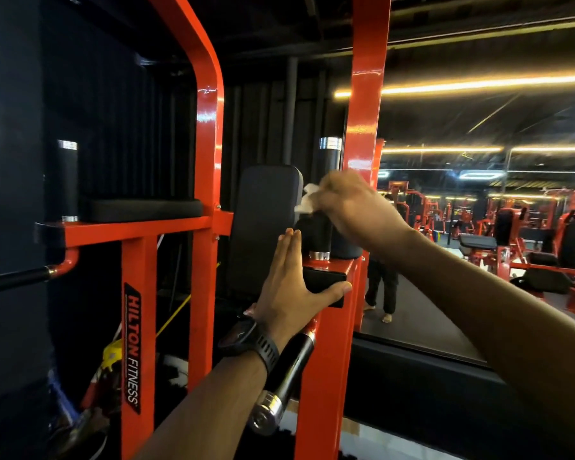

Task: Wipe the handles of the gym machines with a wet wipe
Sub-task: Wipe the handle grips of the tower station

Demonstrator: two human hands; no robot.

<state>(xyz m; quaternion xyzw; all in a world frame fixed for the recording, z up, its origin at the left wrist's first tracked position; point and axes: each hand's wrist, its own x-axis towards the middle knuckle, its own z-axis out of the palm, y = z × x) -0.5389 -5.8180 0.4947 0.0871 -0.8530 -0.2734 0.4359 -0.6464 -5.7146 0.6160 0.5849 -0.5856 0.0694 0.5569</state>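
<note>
Orange dip-station frame (365,94): looks heavy and rigid, unlikely to shift under rubbing. Upright handle (329,157) on its right side, black sleeve between chrome collars: seems stiff, slightly tacky; best taken around mid-sleeve. Left grip (286,283) released, fingers flat, thumb against the black end cap (322,278) below. Right grip (352,207) clenched round that sleeve, grasping the wet wipe (307,199): thin, limp, probably tear-prone, white corner poking out leftward.
</note>
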